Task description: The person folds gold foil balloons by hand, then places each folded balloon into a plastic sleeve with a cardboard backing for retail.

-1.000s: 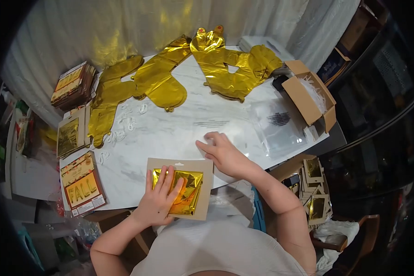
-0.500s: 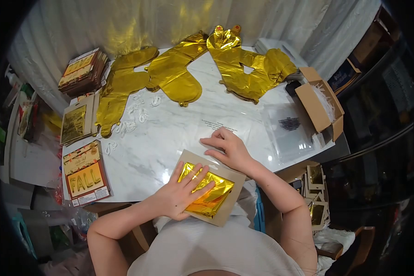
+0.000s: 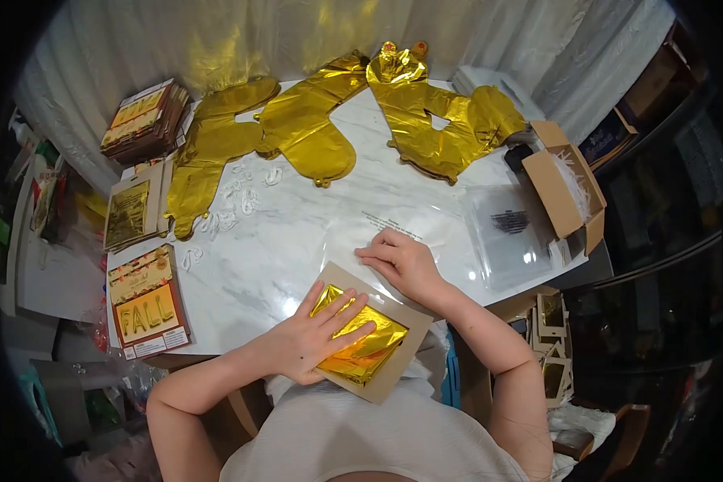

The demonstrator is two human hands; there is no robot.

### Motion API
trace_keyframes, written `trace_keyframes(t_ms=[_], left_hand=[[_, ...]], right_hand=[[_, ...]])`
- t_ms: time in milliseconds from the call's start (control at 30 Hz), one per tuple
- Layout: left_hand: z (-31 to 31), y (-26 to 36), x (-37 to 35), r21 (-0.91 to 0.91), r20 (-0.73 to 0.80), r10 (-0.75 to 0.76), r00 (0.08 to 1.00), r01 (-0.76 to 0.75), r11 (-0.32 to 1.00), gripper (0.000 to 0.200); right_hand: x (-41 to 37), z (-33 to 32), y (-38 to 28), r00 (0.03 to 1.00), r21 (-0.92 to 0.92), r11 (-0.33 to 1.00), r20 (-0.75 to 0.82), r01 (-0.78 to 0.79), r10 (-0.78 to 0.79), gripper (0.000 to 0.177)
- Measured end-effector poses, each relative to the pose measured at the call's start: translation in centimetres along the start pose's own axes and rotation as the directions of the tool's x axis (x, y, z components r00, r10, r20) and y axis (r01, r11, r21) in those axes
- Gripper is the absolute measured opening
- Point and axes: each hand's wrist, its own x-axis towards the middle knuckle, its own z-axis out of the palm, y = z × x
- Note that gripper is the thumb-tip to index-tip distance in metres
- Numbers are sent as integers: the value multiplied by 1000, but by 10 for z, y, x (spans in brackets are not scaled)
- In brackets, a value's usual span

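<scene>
My left hand [image 3: 317, 337] lies flat with fingers spread on a folded gold foil balloon [image 3: 365, 353]. The foil sits against a tan cardboard sleeve [image 3: 414, 329], tilted at the table's front edge against my body. Just beyond the sleeve, my right hand [image 3: 406, 265] has thumb and fingertips pinched together at the near part of a clear plastic bag [image 3: 353, 233]. This bag has small printed text and lies flat on the table. The exact contact at the fingertips is hard to see.
Gold foil balloons [image 3: 309, 132] spread across the back of the marble-patterned table [image 3: 257, 273]. White string bundles [image 3: 225, 221] lie left of centre. Boxed "FALL" packages [image 3: 146, 301] and sleeves [image 3: 132, 217] line the left side. An open carton [image 3: 550, 185] and clear bags [image 3: 506, 249] stand right.
My right hand's fingers have closed from a looser, parted pose into a pinch at the clear bag. The bag has shifted slightly. My left hand stays on the foil.
</scene>
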Motion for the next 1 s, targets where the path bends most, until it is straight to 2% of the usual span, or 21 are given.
trace_keyframes(t_ms=[67,133,167,233,267,333,433,767,833,967,1000], left_hand=[[0,-2,0,3,0,0,1000,0,1000,101],[-1,-6,1,6,0,0,1000,0,1000,102],[-3,-9,1,5,-28,-21,999,21,1000,100],[-2,-15,1,34,-48,-54,997,56,998,98],[-2,-16,1,34,-47,-53,997,55,998,98],[-1,-17,1,31,-32,-57,998,58,998,98],[1,-16,0,34,-54,-60,997,62,998,98],[-5,-14,1,27,-61,-72,996,74,997,99],[-8,-13,2,37,-46,-71,996,72,997,104],[-9,-13,2,76,-16,-77,997,78,994,107],[-8,-13,2,66,-35,-74,997,77,995,109]], right_hand=[[0,-1,-1,1000,-8,1000,4,5,-5,18],[0,-3,-2,990,-172,975,21,139,-137,27],[0,-5,-3,990,-171,975,22,140,-138,27],[3,-10,-5,935,-301,888,178,347,-305,37],[5,-14,-7,936,-302,889,178,346,-304,37],[11,-21,-13,841,-303,809,384,504,-381,38],[14,-26,-18,803,-328,771,469,545,-368,27],[-9,-49,-36,829,-468,722,492,509,-266,30],[-24,-47,-31,888,-568,714,428,410,-170,36],[-47,-57,-30,906,-604,721,417,339,-76,34],[-53,-60,-29,926,-615,734,373,289,-52,31]])
